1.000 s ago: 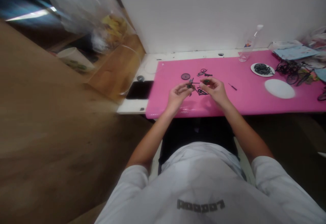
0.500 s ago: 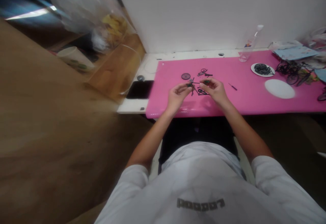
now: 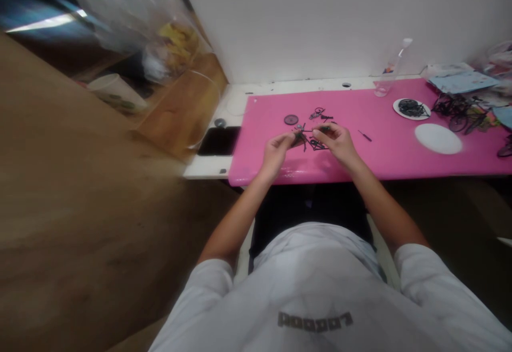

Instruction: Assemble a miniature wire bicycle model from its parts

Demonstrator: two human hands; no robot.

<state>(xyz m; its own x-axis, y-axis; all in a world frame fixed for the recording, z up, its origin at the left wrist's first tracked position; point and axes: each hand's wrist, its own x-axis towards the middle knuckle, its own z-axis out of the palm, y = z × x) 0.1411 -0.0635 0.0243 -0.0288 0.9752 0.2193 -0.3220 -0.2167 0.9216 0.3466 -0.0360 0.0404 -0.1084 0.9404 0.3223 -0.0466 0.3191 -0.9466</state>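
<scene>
My left hand (image 3: 277,152) pinches a small dark model-bicycle part (image 3: 303,137) with thin arms branching from it. My right hand (image 3: 336,140) is closed on a thin dark rod (image 3: 308,130), which reaches left to that part; its other end is hidden by my fingers, so I cannot tell its kind. Just beyond my hands lie a round spoked wheel (image 3: 291,120) and a few small black parts (image 3: 318,113). More black frame-like parts (image 3: 318,144) rest between my hands. To the right is a small screwdriver (image 3: 365,136).
A pink mat (image 3: 272,168) covers the table. On the right are a plate of black pieces (image 3: 412,109), a white disc (image 3: 438,138), a clear bottle (image 3: 387,77) and heaped model bicycles (image 3: 456,113). A black flat device (image 3: 219,141) lies left; a white wall stands behind.
The dark part in my left hand has turned slightly, and my left fingers have closed further over it. My right hand stays almost in place.
</scene>
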